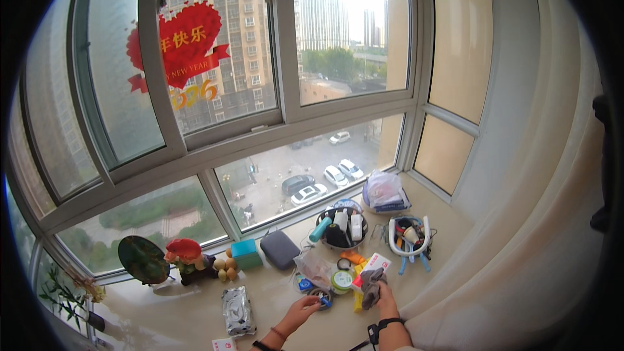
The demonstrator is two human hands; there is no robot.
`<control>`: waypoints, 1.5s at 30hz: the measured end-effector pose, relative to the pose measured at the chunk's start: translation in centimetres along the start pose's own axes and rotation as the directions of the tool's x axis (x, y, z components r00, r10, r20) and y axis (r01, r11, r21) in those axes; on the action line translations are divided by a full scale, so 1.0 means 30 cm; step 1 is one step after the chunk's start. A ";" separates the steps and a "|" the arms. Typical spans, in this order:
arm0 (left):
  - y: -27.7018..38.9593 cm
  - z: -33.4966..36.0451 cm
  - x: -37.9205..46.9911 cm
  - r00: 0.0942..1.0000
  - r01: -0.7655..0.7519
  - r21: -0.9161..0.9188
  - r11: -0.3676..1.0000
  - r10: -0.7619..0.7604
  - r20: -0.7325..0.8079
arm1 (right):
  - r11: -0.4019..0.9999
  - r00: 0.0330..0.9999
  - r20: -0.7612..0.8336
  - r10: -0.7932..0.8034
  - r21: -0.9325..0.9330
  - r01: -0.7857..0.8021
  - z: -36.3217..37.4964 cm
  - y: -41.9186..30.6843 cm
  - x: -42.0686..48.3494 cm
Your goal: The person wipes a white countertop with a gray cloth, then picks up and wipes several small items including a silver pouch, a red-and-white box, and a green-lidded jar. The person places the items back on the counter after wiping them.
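Note:
A crumpled grey-brown cloth [373,286] is held in my right hand [385,298], over the yellow items and against a red-and-white box [376,268]. My left hand [304,309] is beside a dark roll of tape [320,297] with a small blue object [324,302] on it; whether the fingers touch either is hard to tell. Behind the left hand lie a clear plastic bag [313,269] and a small blue box [304,282]. Between the hands sits a round green-and-white container [342,280]. An orange item [353,257] and a dark ring-shaped roll [344,263] lie just behind it.
A round basket of bottles [341,243], a container of tools [409,248] and a bagged bundle [386,192] stand near the window. Leftward are a grey case [280,249], a teal box [246,254], a silver foil pack [238,311] and ornaments [185,261]. A curtain [507,273] hangs at right.

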State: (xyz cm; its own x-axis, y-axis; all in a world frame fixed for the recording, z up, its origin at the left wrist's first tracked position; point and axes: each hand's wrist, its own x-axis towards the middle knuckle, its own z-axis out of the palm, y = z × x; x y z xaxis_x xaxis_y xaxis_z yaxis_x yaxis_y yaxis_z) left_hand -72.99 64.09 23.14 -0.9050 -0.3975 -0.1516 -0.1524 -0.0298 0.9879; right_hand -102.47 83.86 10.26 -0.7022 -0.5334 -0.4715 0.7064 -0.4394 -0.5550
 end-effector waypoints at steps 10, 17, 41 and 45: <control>0.006 0.414 0.638 0.992 0.126 0.121 0.985 -0.126 -0.009 | 0.999 1.000 -0.010 -0.020 -0.047 0.020 -0.008 -0.004 -0.033; -0.024 0.474 0.658 0.980 0.150 0.461 0.875 -0.192 0.046 | 0.999 0.999 -0.052 -0.003 -0.049 0.001 -0.036 0.005 -0.035; -0.045 -0.400 -0.551 0.997 0.042 -0.923 0.382 -0.074 0.015 | 0.502 0.668 0.548 0.504 -0.815 0.289 0.868 0.319 -0.894; 0.098 -0.507 -0.745 0.957 -0.184 -0.969 0.163 0.255 -0.139 | 0.566 0.654 0.707 0.271 -0.666 0.485 1.130 0.333 -1.099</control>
State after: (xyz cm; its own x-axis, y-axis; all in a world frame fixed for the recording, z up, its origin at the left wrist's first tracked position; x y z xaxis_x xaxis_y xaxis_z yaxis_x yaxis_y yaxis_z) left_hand -47.17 58.93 29.95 -0.8495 -0.5157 0.1113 0.5271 -0.8205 0.2212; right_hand -69.25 72.55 43.50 -0.2051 -0.9784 0.0256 -0.0001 -0.0262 -0.9997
